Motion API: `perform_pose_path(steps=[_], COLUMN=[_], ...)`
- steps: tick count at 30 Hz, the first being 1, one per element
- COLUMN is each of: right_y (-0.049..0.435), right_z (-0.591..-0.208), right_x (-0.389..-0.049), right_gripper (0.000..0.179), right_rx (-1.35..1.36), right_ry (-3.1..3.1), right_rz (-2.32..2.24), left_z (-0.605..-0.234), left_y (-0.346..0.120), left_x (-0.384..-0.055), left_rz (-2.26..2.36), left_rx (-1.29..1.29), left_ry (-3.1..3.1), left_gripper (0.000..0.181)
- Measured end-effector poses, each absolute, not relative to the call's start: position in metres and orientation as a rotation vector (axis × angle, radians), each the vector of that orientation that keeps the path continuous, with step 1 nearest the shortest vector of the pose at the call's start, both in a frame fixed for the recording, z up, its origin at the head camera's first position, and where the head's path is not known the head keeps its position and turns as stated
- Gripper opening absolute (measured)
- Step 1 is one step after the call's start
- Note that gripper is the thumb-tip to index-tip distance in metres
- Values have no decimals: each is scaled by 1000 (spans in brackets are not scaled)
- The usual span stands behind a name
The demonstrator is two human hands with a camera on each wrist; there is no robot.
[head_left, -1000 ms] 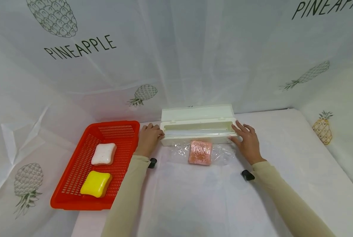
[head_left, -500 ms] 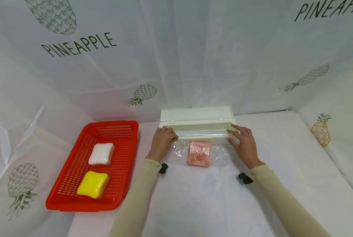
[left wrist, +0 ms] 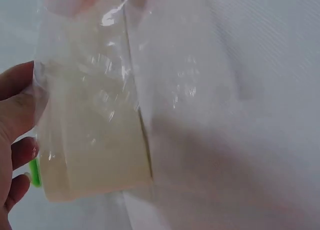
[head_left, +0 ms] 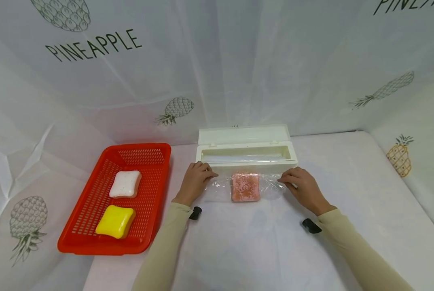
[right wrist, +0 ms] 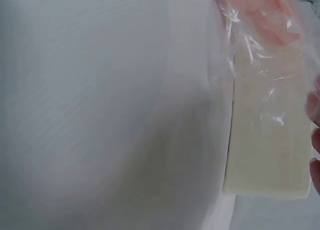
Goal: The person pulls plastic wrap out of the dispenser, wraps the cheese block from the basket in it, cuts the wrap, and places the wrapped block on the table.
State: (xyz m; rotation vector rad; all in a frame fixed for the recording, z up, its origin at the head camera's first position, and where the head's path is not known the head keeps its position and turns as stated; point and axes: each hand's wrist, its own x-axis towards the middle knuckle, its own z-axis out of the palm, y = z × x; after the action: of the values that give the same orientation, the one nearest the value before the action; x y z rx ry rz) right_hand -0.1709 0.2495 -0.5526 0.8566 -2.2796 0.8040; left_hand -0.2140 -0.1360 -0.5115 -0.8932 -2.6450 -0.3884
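A pink-orange sponge-like block point(head_left: 246, 186) lies under clear plastic wrap point(head_left: 218, 188) in front of a long white dispenser box point(head_left: 246, 167). My left hand point(head_left: 195, 182) pinches the left end of the wrap's far edge between thumb and finger. At the opposite end, my right hand point(head_left: 304, 188) pinches the wrap too. Both wrist views show the film stretched in front of the box's pale side point(left wrist: 100, 165), with fingers point(right wrist: 314, 108) at the film's edge in the right one. The box lid point(head_left: 244, 134) is raised toward the back.
On the left, a red perforated basket point(head_left: 162, 194) holds a white block point(head_left: 125, 184) and a yellow block point(head_left: 115, 221). Behind the table point(head_left: 238, 242) hangs a white curtain point(head_left: 224, 81) printed with pineapples, which also closes off both sides.
Both hands have come off the box ends and down to the wrap, the left one also shifting right. They now grip the film's far edge, which has come toward me off the box front.
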Motion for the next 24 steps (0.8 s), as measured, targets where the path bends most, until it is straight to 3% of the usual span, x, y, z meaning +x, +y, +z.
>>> perform_pose_path(steps=[6,14,18,24], right_y=[252,250,250,239], right_z=[-557,-560,-552,-532], right_x=[-172,-169,-163,-157], right_gripper=[43,33,35,45], right_rx=[992,1045,991,857], right_ry=[-2315,-2417,-2513,-2518], right_rz=[616,470,472,483], left_z=[-509,-518,-517,-494], left_y=[-139,-139,-139,-123], left_x=[-210,-204,-201,-188], left_rz=[-210,-86,-94,-242], left_rx=[-974,-1033,-1016,-909], left_ry=[-2680,-2759,-2791,-2855], left_gripper=[17,17,16,30])
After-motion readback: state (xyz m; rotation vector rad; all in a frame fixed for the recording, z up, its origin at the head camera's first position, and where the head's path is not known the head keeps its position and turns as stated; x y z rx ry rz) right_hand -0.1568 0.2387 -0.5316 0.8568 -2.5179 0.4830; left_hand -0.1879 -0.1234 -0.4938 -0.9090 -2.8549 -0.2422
